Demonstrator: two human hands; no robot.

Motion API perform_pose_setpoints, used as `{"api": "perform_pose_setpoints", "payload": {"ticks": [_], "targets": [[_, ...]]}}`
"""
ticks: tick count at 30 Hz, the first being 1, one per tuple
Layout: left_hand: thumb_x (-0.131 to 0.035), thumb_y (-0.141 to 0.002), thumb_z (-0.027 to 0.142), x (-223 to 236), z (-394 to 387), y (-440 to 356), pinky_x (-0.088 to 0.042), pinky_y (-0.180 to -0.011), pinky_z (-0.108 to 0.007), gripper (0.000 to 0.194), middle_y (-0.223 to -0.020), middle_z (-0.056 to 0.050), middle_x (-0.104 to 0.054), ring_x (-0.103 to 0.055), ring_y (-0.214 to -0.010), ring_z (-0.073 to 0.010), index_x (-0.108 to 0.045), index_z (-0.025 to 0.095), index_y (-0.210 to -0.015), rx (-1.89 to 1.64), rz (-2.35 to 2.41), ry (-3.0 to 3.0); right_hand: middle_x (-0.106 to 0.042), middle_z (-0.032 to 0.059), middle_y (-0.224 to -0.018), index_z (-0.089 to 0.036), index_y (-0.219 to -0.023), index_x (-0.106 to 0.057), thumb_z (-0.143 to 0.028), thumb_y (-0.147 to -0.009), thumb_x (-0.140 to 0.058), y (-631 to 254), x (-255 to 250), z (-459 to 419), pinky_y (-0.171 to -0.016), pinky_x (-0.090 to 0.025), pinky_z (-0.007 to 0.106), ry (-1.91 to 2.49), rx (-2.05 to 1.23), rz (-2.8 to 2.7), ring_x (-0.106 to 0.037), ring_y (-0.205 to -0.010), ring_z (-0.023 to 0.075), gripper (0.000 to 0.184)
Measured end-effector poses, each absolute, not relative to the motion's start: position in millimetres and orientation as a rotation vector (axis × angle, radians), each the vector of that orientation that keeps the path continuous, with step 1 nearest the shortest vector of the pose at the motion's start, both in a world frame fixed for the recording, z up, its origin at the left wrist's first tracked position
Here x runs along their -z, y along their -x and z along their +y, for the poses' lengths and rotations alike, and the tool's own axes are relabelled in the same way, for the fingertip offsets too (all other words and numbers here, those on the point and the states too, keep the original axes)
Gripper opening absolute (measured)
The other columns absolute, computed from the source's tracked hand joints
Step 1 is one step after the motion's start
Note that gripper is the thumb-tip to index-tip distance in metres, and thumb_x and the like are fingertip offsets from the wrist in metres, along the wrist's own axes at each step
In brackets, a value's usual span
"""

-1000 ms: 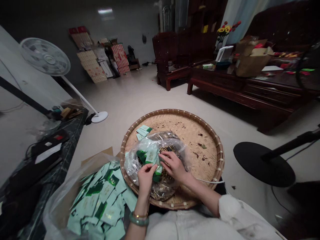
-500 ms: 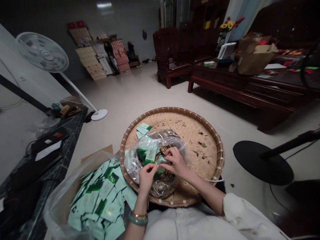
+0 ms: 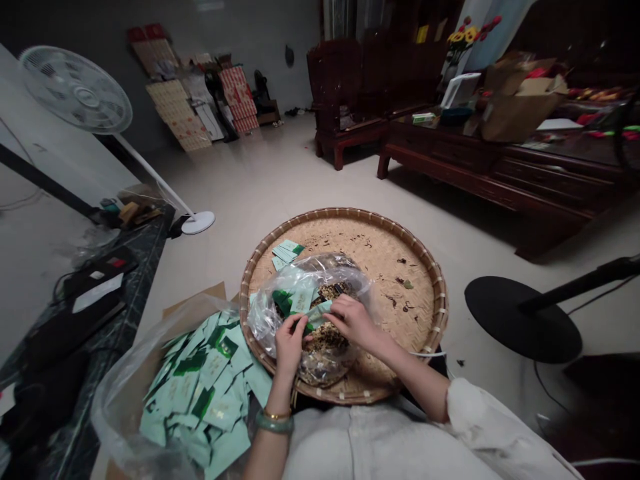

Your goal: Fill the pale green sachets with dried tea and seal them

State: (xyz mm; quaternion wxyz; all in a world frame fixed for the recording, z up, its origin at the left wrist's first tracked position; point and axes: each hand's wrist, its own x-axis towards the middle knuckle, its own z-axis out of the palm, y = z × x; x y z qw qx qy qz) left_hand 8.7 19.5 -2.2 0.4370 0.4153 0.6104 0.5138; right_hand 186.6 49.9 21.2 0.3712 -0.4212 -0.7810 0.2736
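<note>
Over an open clear plastic bag of dried brown bits, my two hands hold a small light-green sachet by its opposite ends. My left hand, with bangles at the wrist, pinches the left end. At the right end, the fingertips of my right hand are closed on it. More green sachets lie in the bag's left part. A small dark item shows just beyond my right fingers; its kind is unclear. The bag rests in a round woven bamboo tray.
Left of the tray, a plastic-lined box holds a heap of green sachets. A few flat sachets lie at the tray's far left. A white fan, a black stand base and a dark wooden table stand around.
The sachet between my hands has turned from upright to nearly level. My right hand has come down onto its end, after lifting its fingers half a second ago. The view has tilted down slightly.
</note>
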Motion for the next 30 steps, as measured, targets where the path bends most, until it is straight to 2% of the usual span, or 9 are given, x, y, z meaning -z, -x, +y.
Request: {"api": "perform_pose_setpoints", "payload": {"ticks": [3,6,9,14,17,20,25,27,30], "targets": [[-0.064,-0.068,0.054,3,20,-10,-0.053,-0.05,-0.025,0.042,-0.083,-0.004,-0.064,-0.058,-0.067,-0.0154,-0.067,0.014,-0.082,-1.299,1.508,-0.995,-0.061,0.0023,-0.07,-0.015,-0.073,-0.064,-0.04,-0.084,-0.056,-184,-21,50,-0.066,-0.043,0.028,1.058,-1.206,-1.815,-0.053,-0.069,0.0155,0.028],[-0.059,-0.074,0.051,4,20,-11,-0.054,-0.063,-0.028,0.037,-0.08,-0.004,-0.066,-0.06,-0.072,-0.017,-0.067,0.015,-0.079,-1.298,1.534,-1.159,-0.065,0.0023,-0.079,-0.014,-0.088,-0.066,-0.053,-0.072,-0.066,-183,-18,50,-0.07,-0.047,0.029,0.901,-1.779,-1.551,-0.057,-0.074,0.0161,0.042],[-0.052,-0.082,0.044,6,21,-10,-0.05,-0.076,-0.03,0.032,-0.08,-0.005,-0.069,-0.062,-0.079,-0.0187,-0.067,0.016,-0.081,-1.223,1.51,-1.401,-0.067,0.0053,-0.087,-0.013,-0.094,-0.067,-0.059,-0.066,-0.068,-185,-12,51,-0.07,-0.049,0.03,0.888,-2.071,-1.317,-0.059,-0.082,0.0186,0.053],[-0.04,-0.091,0.031,5,18,-8,-0.047,-0.085,-0.036,0.031,-0.105,-0.011,-0.068,-0.062,-0.096,-0.0216,-0.06,0.016,-0.109,-1.24,1.669,-1.627,-0.069,0.0075,-0.087,-0.013,-0.094,-0.069,-0.067,-0.068,-0.061,-192,-4,56,-0.071,-0.049,0.032,1.007,-2.066,-1.22,-0.059,-0.082,0.0195,0.06],[-0.053,-0.085,0.029,-1,12,-11,-0.043,-0.092,-0.043,0.039,-0.121,-0.014,-0.06,-0.054,-0.108,-0.0271,-0.053,0.017,-0.122,-1.23,1.698,-2.024,-0.069,0.0062,-0.087,-0.014,-0.092,-0.07,-0.069,-0.071,-0.056,-192,-1,58,-0.086,-0.045,0.039,1.042,-1.974,-1.259,-0.059,-0.086,0.0204,0.061],[-0.063,-0.077,0.023,-3,6,-19,-0.04,-0.096,-0.049,0.057,-0.133,-0.013,-0.052,-0.048,-0.113,-0.0301,-0.046,0.019,-0.131,-0.973,1.514,-2.37,-0.069,0.0053,-0.093,-0.015,-0.093,-0.07,-0.065,-0.075,-0.054,-187,-1,53,-0.097,-0.039,0.042,0.972,-1.93,-1.324,-0.058,-0.096,0.0211,0.055],[-0.059,-0.072,0.005,10,4,-23,-0.044,-0.093,-0.046,0.058,-0.12,-0.01,-0.06,-0.049,-0.105,-0.0271,-0.048,0.018,-0.128,-0.893,1.462,-2.329,-0.069,0.0053,-0.093,-0.014,-0.087,-0.069,-0.059,-0.074,-0.059,-184,-5,47,-0.095,-0.04,0.041,0.921,-1.925,-1.449,-0.059,-0.092,0.0206,0.048],[-0.061,-0.071,0.006,15,5,-21,-0.046,-0.09,-0.044,0.053,-0.113,-0.01,-0.062,-0.051,-0.102,-0.026,-0.052,0.017,-0.123,-0.929,1.499,-2.233,-0.069,0.0061,-0.09,-0.014,-0.084,-0.068,-0.057,-0.075,-0.059,-190,-11,49,-0.091,-0.043,0.041,0.934,-1.914,-1.464,-0.061,-0.09,0.0209,0.045],[-0.065,-0.071,0.014,19,7,-15,-0.049,-0.084,-0.04,0.042,-0.103,-0.01,-0.064,-0.055,-0.097,-0.025,-0.059,0.016,-0.112,-0.996,1.591,-2.045,-0.068,0.0079,-0.091,-0.014,-0.095,-0.064,-0.053,-0.084,-0.047,-202,-20,53,-0.083,-0.048,0.037,0.956,-1.893,-1.342,-0.062,-0.091,0.0207,0.043]]}}
